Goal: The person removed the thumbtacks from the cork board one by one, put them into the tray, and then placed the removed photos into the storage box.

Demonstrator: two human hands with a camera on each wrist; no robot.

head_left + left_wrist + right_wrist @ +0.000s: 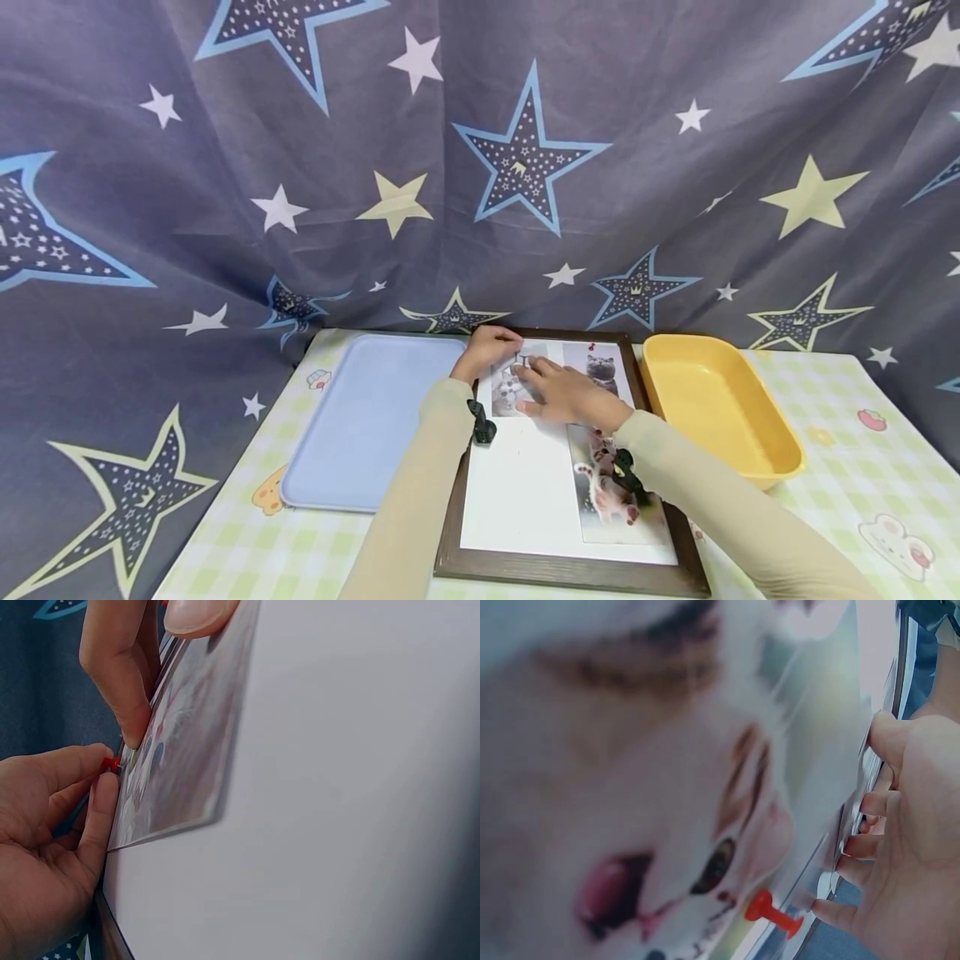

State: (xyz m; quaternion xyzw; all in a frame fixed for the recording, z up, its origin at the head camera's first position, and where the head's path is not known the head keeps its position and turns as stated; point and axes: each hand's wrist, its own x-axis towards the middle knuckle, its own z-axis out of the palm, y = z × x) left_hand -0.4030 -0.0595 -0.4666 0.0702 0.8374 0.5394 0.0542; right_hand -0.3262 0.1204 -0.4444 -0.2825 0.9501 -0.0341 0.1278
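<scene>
A white board [517, 492] in a dark brown frame lies on the table, with cat photos on it. Between its thumb and fingers my left hand [486, 350] pinches a red push pin [111, 763] at the edge of the upper-left grey cat photo [506, 398]. Spread over that photo, the fingers of my right hand [573, 396] press it against the board. Another grey cat photo [602, 367] sits upper right, a red pin at its top. Below it is a colour kitten photo [609, 500]; another red push pin [772, 913] stands in its upper part.
To the left of the frame lies a light blue tray [367, 425]. A yellow bin [720, 408] stands close on the right. Both rest on a green checked tablecloth [840, 467]. Behind the table hangs a dark star-patterned curtain [637, 158].
</scene>
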